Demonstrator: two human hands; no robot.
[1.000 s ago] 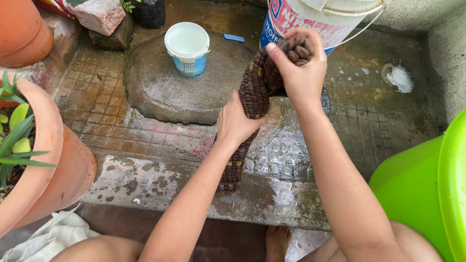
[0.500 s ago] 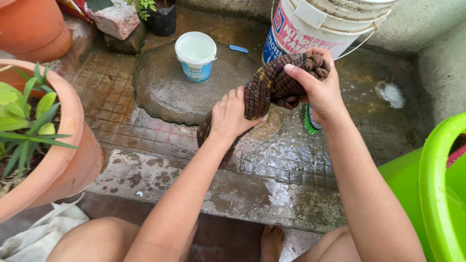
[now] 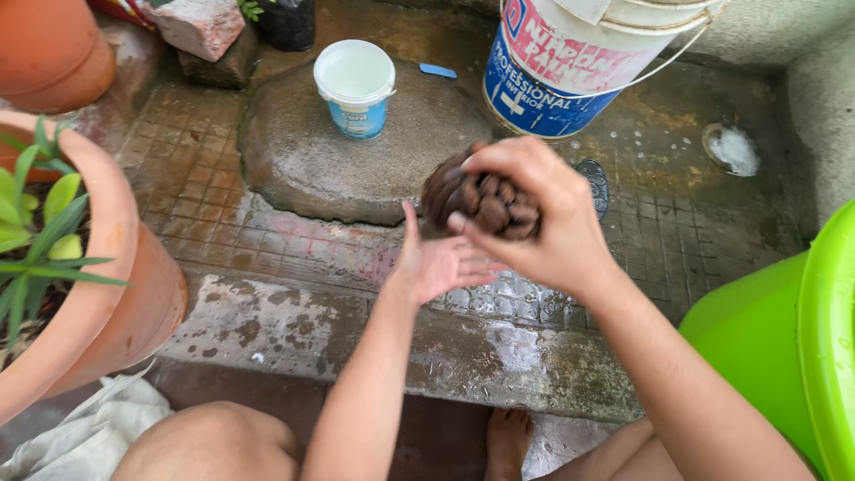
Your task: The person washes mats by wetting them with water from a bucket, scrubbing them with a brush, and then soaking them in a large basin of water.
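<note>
A wet, dark brown patterned cloth point(image 3: 476, 200) is bunched into a tight ball above the wet tiled floor. My right hand point(image 3: 543, 223) is clamped over the ball from the top and right. Below it my left hand point(image 3: 438, 263) lies palm up, fingers spread, touching the underside of the bundle. Both forearms reach in from the bottom of the view. No loose end of the cloth shows.
A flat grey washing stone point(image 3: 312, 160) carries a small white and blue tub point(image 3: 356, 85). A large white, red and blue bucket point(image 3: 579, 53) stands behind. A brush point(image 3: 595, 183) peeks out behind my right hand. Terracotta pots point(image 3: 98, 294) at left, a green basin point(image 3: 784, 347) at right.
The cloth, hanging long a second ago, has been gathered up into a ball in my right hand. My left hand has let go of its lower part and opened beneath it.
</note>
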